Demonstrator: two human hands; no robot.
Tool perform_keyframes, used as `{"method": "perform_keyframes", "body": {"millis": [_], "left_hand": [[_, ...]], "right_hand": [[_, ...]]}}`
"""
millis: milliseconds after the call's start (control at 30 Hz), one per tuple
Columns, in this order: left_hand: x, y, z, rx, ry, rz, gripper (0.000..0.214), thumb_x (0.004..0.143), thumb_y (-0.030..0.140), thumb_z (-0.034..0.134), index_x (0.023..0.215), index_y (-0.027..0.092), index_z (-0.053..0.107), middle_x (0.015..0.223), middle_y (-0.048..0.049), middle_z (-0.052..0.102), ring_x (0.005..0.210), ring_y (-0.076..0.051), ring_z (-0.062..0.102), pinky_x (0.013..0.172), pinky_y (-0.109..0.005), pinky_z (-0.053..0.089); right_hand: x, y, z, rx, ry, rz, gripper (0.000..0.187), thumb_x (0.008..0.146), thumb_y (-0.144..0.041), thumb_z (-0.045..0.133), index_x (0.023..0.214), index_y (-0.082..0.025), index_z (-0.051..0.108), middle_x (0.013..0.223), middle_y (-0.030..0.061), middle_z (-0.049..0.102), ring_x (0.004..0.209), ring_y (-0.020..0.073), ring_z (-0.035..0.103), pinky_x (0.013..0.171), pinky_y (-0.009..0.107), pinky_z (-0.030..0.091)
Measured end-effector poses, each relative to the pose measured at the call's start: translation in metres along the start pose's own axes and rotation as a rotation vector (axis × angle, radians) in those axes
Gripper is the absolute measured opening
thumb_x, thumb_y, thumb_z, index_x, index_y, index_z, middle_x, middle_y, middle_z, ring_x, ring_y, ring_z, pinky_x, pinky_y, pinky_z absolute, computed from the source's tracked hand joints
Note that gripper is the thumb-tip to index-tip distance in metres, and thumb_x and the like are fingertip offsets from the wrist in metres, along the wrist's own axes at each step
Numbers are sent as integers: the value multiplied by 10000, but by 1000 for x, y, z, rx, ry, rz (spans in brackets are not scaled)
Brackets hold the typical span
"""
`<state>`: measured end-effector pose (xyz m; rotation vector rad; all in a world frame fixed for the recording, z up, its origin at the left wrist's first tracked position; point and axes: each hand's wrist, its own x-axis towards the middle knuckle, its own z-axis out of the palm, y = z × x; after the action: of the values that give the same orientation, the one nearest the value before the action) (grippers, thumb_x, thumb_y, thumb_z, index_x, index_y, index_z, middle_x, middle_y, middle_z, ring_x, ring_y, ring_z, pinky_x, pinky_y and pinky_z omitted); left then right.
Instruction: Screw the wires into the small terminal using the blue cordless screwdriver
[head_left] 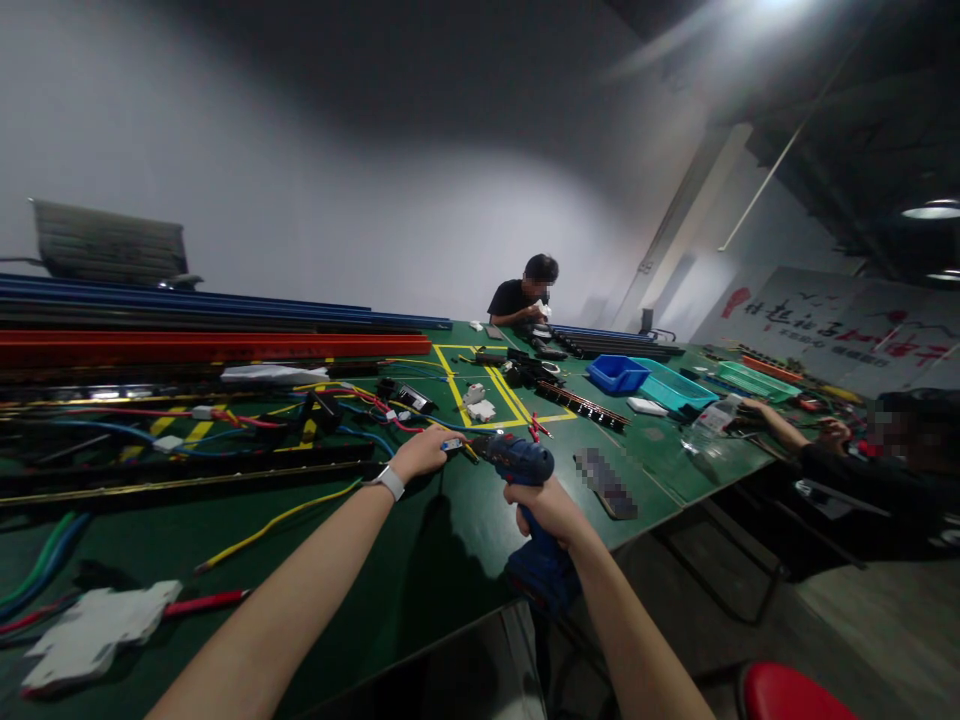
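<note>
Gripping the blue drill (525,462) by its handle, the right hand (551,510) has fingers clamped around it, above the green surface (420,570). The barrel runs 3 to 9 o'clock, nose pointing 9 o'clock at a small part (452,444) just beside it, pinched by the closed fingers of the left hand (421,452).

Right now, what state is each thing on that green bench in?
Drill, gripped in the right hand, tip at the part.
Part, down on the bench, held by the left hand.
Yellow wire, lying loose, untouched.
White block, lying flat, untouched.
Blue bin, open-topped, contents unclear.
Red rail, lying along the far side.
</note>
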<state>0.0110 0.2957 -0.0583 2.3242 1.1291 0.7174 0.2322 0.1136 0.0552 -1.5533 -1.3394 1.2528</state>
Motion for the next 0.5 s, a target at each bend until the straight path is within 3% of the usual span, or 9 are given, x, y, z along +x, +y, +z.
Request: {"method": "perform_keyframes", "body": {"millis": [500], "left_hand": [[2, -2, 1, 23, -32, -14, 541, 773, 125, 525, 1272, 293, 648, 1251, -72, 624, 1077, -221, 599, 1001, -291, 420]], "right_hand": [[-4, -1, 0, -18, -26, -6, 78, 644, -179, 584, 687, -210, 527, 359, -79, 449, 312, 128, 464, 340, 214, 337]]}}
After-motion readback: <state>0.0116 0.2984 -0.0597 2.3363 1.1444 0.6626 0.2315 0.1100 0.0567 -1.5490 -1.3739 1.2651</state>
